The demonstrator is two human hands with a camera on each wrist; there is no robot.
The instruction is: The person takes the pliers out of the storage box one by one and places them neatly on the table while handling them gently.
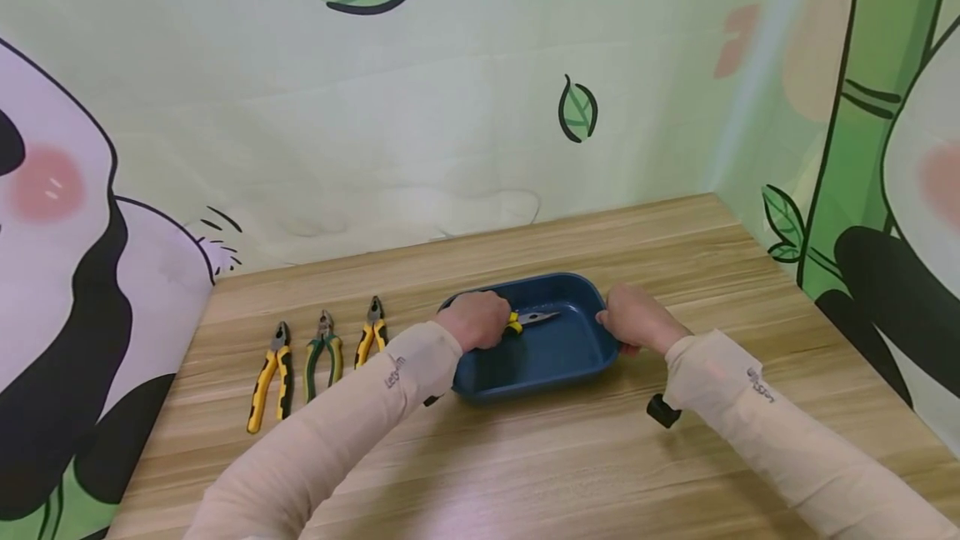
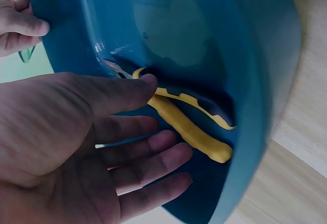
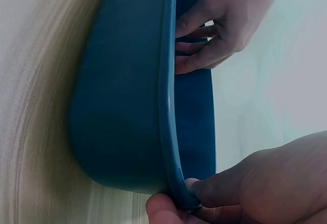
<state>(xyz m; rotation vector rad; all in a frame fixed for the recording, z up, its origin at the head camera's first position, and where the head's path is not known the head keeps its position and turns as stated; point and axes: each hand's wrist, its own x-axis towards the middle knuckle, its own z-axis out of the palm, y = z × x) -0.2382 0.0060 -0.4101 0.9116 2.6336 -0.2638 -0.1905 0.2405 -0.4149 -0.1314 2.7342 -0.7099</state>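
Observation:
A blue rectangular basin (image 1: 555, 361) stands on the wooden table. Inside it lies a pair of long-nose pliers (image 1: 536, 318), its handles yellow and black. Over the basin's left part is my left hand (image 1: 474, 320); in the left wrist view its fingers are spread and loosely bent, with the thumb overlapping the pliers' handle (image 2: 190, 130). My right hand (image 1: 637, 320) pinches the basin's right rim, thumb on the inner side and fingers outside, as the right wrist view shows.
To the left, three pliers lie side by side: yellow-and-black ones (image 1: 262, 386), green-and-yellow ones (image 1: 311, 361) and another yellow-and-black pair (image 1: 365, 342), partly behind my left sleeve. A printed cloth wall (image 1: 465, 132) borders the table's back edge.

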